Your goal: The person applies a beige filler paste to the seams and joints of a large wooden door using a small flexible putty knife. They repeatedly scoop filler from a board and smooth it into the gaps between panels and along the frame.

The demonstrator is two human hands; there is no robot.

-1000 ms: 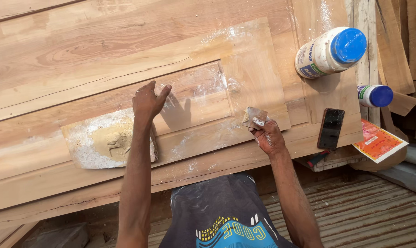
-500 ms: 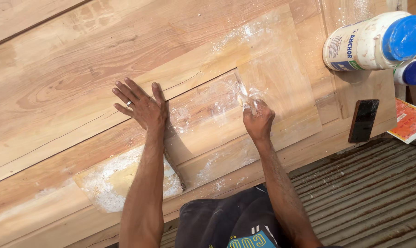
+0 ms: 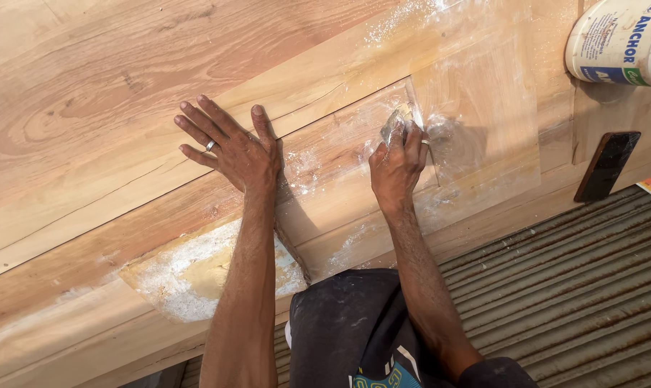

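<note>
My left hand (image 3: 232, 147) lies flat, fingers spread, on a large wooden door panel (image 3: 109, 93), a ring on one finger. My right hand (image 3: 397, 165) presses a small folded piece of sandpaper (image 3: 396, 123) against a recessed groove of the panel, where white dust and filler smear the wood. The sandpaper is mostly hidden under my fingers.
A scrap board with beige putty and white powder (image 3: 189, 276) lies under my left forearm. A white jar (image 3: 620, 43) lies on its side at the top right. A dark phone (image 3: 606, 165) rests on the panel's edge. Corrugated metal sheet (image 3: 570, 287) lies below.
My right hand moved from the panel's near edge up to the groove and now presses the sandpaper flat there. My left hand spread flat. The view shifted closer and leftward.
</note>
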